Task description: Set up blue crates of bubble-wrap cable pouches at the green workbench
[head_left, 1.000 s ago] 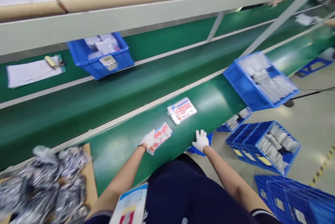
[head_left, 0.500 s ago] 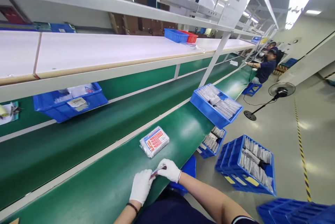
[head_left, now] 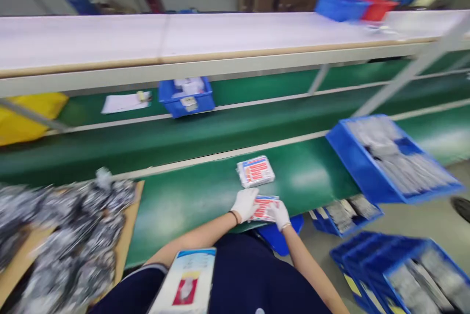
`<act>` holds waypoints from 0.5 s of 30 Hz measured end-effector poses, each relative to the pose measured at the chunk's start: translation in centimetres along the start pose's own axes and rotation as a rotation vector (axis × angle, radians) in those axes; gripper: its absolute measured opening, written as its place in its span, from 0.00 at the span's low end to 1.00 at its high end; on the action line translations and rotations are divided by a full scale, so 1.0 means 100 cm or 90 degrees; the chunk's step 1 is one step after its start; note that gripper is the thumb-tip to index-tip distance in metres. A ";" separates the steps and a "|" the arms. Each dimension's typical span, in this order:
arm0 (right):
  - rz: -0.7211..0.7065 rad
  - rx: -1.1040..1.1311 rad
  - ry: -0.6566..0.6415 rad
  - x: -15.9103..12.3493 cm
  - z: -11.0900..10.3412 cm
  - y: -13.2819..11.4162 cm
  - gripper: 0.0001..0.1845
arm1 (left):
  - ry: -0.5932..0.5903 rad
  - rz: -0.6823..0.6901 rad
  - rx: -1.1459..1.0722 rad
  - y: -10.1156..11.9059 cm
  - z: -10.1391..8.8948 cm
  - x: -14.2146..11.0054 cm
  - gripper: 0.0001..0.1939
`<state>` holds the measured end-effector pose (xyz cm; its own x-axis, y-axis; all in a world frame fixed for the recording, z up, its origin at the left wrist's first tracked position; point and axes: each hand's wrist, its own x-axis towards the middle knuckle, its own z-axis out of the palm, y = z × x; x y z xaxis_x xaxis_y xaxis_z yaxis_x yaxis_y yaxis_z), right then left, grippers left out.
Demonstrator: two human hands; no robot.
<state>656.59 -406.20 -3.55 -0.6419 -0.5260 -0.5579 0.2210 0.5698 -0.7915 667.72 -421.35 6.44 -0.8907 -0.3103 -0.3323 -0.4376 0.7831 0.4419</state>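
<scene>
Both my hands wear white gloves and grip one flat plastic packet point(head_left: 263, 207) with red and blue print, close to the near edge of the green bench. My left hand point(head_left: 245, 203) closes on the packet's left side. On its right side is my right hand point(head_left: 280, 214), fingers pressed against it. Just beyond them, a stack of similar printed packets point(head_left: 256, 171) lies on the green surface point(head_left: 183, 206). Exactly how the fingertips sit is blurred.
To the left, many bagged dark items point(head_left: 99, 226) lie on cardboard. A blue bin point(head_left: 392, 157) of wrapped packets stands right, with more blue bins point(head_left: 367, 260) below. Another blue bin point(head_left: 187, 101) sits under the white shelf point(head_left: 235, 35). A printed card or box point(head_left: 185, 282) is at my chest.
My view has swung left, bringing the bagged items into sight. The packet between my hands was edge-on and now shows its printed face. The stack beyond appears to stay put.
</scene>
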 end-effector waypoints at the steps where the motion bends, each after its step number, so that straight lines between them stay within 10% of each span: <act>1: 0.012 -0.016 -0.007 0.012 -0.011 -0.002 0.20 | 0.030 0.001 -0.012 0.000 0.001 0.001 0.27; 8: 0.043 -0.159 0.122 0.070 -0.042 -0.025 0.34 | 0.033 -0.100 0.025 -0.084 0.029 -0.056 0.37; 15: -0.019 -0.203 0.396 0.093 -0.068 -0.085 0.39 | 0.044 -0.500 0.039 -0.203 0.052 -0.172 0.36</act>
<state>643.74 -411.61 -0.25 -0.9666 -0.1391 -0.2155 0.0317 0.7689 -0.6386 692.61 -429.11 -1.12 -0.3299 -0.8163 -0.4741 -0.9360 0.3483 0.0516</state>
